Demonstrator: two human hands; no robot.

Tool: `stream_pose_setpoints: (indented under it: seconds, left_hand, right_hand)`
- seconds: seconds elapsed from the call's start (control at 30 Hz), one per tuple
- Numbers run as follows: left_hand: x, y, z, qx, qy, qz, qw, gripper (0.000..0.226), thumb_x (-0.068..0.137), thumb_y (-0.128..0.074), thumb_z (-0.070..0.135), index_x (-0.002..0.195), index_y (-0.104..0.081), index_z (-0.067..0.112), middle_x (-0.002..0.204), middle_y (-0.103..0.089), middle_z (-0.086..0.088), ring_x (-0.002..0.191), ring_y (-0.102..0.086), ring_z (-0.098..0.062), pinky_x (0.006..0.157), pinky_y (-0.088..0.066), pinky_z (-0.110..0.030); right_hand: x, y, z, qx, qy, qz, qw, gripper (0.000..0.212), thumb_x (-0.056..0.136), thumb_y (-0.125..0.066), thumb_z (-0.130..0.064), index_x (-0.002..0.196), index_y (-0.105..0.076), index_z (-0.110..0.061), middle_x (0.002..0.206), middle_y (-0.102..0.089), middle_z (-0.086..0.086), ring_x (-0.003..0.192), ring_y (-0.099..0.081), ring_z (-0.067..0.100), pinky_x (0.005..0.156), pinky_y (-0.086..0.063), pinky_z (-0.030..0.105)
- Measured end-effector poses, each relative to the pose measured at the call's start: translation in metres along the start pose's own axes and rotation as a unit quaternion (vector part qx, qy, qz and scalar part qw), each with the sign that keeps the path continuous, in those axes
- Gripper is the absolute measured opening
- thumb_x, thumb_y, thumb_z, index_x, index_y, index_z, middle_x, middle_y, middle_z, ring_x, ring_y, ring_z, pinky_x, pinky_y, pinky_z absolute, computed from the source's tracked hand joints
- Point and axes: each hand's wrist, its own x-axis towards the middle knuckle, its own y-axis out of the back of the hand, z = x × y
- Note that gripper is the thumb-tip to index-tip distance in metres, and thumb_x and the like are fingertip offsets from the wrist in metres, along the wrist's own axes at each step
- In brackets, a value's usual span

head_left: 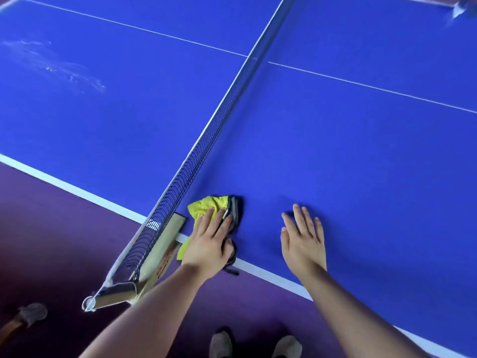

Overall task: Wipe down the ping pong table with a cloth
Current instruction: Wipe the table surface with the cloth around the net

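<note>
Left hand (209, 244) is pressing flat on the cloth (204, 204) (net (206, 140) just left); right hand (303, 239) is lying outspread on the tabletop (335, 151).

Net, clamp, floor and shoes by the table's near edge

A black mesh net (222, 120) with a white top band runs across the table (361, 164) from its near edge toward the far edge. The net's tan clamp post (165, 244) sits on the near edge and juts out over the purple floor (51, 228) (the reddish lettering on the post is too blurred to read), and a white cord loop hangs at its outer end. Below the near edge, two grey shoes (220, 344) stand side by side on the floor. Another greyish shoe (32, 312) shows at the lower left, well apart from the pair. Near the table's far right corner is a pale blurred object (462, 7); I cannot tell what it is.
</note>
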Motion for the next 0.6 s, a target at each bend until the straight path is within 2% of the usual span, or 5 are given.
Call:
stream_pose_setpoints:
  seconds: [0.07,0.13,0.23,0.33,0.6]
  left_hand:
    - [0.014,0.014,-0.016,0.027,-0.021,-0.029,0.999,0.063,0.085,-0.042,0.029,0.145,-0.050,0.012,0.155,-0.042,-0.005,0.148,-0.029,-0.034,0.116,-0.032,-0.056]
    - [0.021,0.020,-0.013,0.037,0.006,-0.036,0.999,0.065,0.083,-0.041,0.031,0.145,-0.049,0.013,0.155,-0.042,-0.006,0.148,-0.028,-0.032,0.117,-0.031,-0.055]
    - [0.021,0.011,0.002,0.056,0.052,-0.025,0.997,0.059,0.098,-0.037,0.044,0.151,-0.043,0.018,0.160,-0.034,-0.006,0.153,-0.019,-0.031,0.122,-0.020,-0.056]
    - [0.026,0.003,0.000,0.090,0.057,-0.025,0.994,0.057,0.103,-0.026,0.047,0.156,-0.035,0.025,0.166,-0.021,0.000,0.156,-0.003,-0.029,0.123,-0.009,-0.055]
    - [0.048,0.005,-0.004,0.112,0.036,-0.042,0.992,0.056,0.105,-0.023,0.043,0.156,-0.035,0.024,0.167,-0.019,0.002,0.156,-0.004,-0.027,0.123,-0.004,-0.049]
  right_hand:
    - [0.008,-0.002,0.002,0.008,-0.004,0.019,1.000,0.045,0.100,-0.034,-0.028,0.132,-0.063,-0.014,0.153,-0.045,0.012,0.144,-0.040,0.030,0.117,-0.028,0.055]
    - [0.015,-0.002,0.004,0.012,-0.001,0.029,0.999,0.044,0.101,-0.034,-0.028,0.132,-0.062,-0.014,0.154,-0.045,0.011,0.144,-0.039,0.030,0.117,-0.028,0.055]
    - [0.020,-0.005,0.010,0.007,0.005,0.022,1.000,0.045,0.101,-0.034,-0.029,0.135,-0.060,-0.014,0.156,-0.042,0.010,0.146,-0.037,0.030,0.119,-0.026,0.054]
    - [0.028,-0.009,0.019,0.003,-0.003,0.021,1.000,0.045,0.101,-0.036,-0.029,0.137,-0.058,-0.015,0.157,-0.039,0.009,0.147,-0.034,0.030,0.120,-0.024,0.054]
    - [0.080,-0.009,0.043,0.012,0.007,0.043,0.999,0.048,0.102,-0.032,-0.030,0.139,-0.058,-0.013,0.157,-0.041,0.010,0.148,-0.032,0.029,0.120,-0.022,0.055]
